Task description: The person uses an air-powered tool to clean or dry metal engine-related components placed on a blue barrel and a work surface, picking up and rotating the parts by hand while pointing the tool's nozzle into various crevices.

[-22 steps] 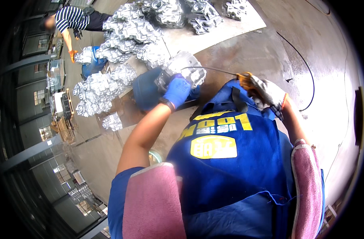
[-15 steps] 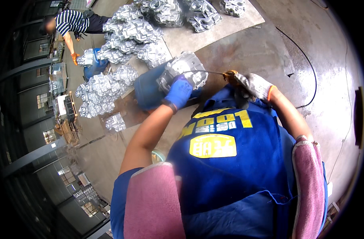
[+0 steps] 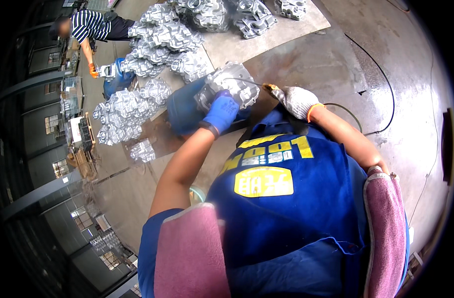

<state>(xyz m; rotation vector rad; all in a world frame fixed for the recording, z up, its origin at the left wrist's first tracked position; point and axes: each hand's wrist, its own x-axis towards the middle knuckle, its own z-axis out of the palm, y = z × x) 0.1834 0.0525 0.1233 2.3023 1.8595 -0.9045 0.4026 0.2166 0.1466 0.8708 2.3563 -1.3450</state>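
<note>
A silver metal casting [image 3: 243,88] with a ribbed, open hollow lies on a blue drum [image 3: 183,107] lying on its side. My left hand [image 3: 222,110], in a blue glove, grips the casting's near rim. My right hand [image 3: 297,101], in a whitish knit glove with orange-brown fingertips, is closed round a slim tool. From the tool a thin dark rod [image 3: 249,81] reaches left into the casting's hollow. The rod's tip is hard to make out, and the glove hides the tool's body. A hose [image 3: 347,110] runs from behind the right wrist.
Piled silver castings [image 3: 162,37] stand beyond and left of the drum, with another stack [image 3: 125,116] nearer. One casting [image 3: 143,150] lies alone on the floor. A black hose [image 3: 390,84] curves across the right. Far left, a co-worker [image 3: 95,27] handles a casting on another blue drum [image 3: 118,82].
My right hand has moved left toward the casting, taking the rod farther across the hollow. The hose behind my wrist has come into sight. My left hand stays on the rim.
</note>
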